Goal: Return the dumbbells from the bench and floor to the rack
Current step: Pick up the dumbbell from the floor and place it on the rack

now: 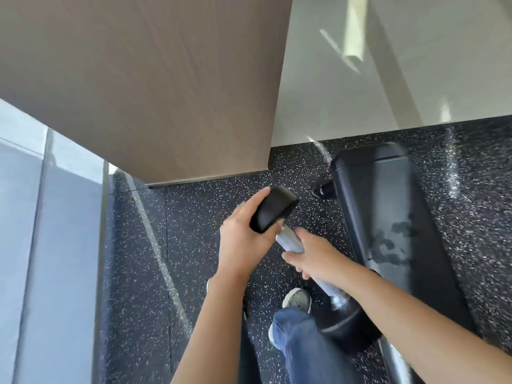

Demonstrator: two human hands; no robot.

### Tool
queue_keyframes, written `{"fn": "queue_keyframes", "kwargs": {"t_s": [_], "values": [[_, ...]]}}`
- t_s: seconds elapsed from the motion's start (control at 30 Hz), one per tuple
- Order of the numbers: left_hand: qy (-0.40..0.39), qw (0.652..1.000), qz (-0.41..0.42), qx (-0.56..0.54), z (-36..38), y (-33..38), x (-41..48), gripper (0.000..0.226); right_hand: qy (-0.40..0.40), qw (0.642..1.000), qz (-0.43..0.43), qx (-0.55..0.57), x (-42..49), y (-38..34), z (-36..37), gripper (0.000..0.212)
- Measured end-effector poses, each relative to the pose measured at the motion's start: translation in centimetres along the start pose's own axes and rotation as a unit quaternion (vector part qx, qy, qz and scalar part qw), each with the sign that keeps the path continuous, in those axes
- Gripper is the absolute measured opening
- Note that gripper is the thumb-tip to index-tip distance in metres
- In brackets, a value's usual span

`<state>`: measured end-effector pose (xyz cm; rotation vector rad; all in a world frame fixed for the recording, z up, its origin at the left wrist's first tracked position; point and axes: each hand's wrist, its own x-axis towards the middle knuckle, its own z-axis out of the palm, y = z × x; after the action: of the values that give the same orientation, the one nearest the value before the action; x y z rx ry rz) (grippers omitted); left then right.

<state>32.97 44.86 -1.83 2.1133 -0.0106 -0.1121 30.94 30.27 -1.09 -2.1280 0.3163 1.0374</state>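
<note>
I carry one black dumbbell (274,212) with a knurled silver handle, held off the floor in front of me. My left hand (243,236) cups the far black head from the left, fingers wrapped under it. Around the middle of the handle my right hand (313,256) grips. The near head (346,325) hangs low by my right knee. The black padded bench (388,225) stretches away at my right, its top bare. No rack is in view.
A brown wood-grain wall panel (144,87) juts out ahead, a pale wall (388,65) to its right. Glass panels (41,217) stand at the left. Speckled black rubber floor (194,217) lies underfoot. My jeans leg and grey shoe (297,299) are below the dumbbell.
</note>
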Motion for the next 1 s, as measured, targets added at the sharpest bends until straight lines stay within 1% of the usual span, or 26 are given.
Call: {"fn": "queue_keyframes", "kwargs": {"t_s": [0.1,0.17,0.23,0.37,0.53,0.6,0.67,0.73,0.83,0.9,1.0], "values": [[-0.004,1.000,0.023,-0.019,-0.7,3.9,-2.1,0.059,0.035,0.999,0.005,0.021,-4.8,0.2,-1.0,0.026],[-0.023,0.999,0.032,-0.034,-0.8,6.4,-3.1,0.058,0.065,0.997,0.017,0.025,-7.8,0.5,-1.4,0.025],[-0.046,0.997,0.050,-0.042,-0.7,8.7,-4.0,0.058,0.084,0.994,0.031,0.057,-10.6,0.9,-1.7,0.024],[-0.111,0.987,0.109,-0.036,-0.3,12.8,-5.3,0.054,0.097,0.981,0.052,0.157,-15.3,1.9,-1.9,0.023],[-0.205,0.967,0.146,-0.047,0.3,16.4,-5.7,0.053,0.141,0.965,0.081,0.205,-19.5,2.7,-2.1,0.024],[-0.235,0.955,0.171,-0.052,0.3,17.6,-5.7,0.052,0.158,0.956,0.088,0.231,-20.9,2.8,-2.0,0.030],[-0.267,0.941,0.202,-0.054,0.2,18.6,-5.7,0.052,0.181,0.942,0.095,0.267,-22.5,2.3,-1.8,0.035],[-0.291,0.924,0.241,-0.055,-0.1,19.7,-5.7,0.054,0.213,0.923,0.103,0.303,-24.2,1.6,-1.3,0.036],[-0.341,0.890,0.298,-0.056,-0.9,21.5,-6.0,0.055,0.255,0.892,0.122,0.353,-26.5,0.0,-0.1,0.036],[-0.381,0.857,0.340,-0.062,-1.4,22.6,-6.7,0.054,0.278,0.862,0.129,0.405,-28.0,-1.2,1.2,0.033],[-0.439,0.805,0.395,-0.063,-2.0,24.1,-8.0,0.055,0.312,0.804,0.134,0.488,-30.1,-2.7,3.5,0.029]]}}
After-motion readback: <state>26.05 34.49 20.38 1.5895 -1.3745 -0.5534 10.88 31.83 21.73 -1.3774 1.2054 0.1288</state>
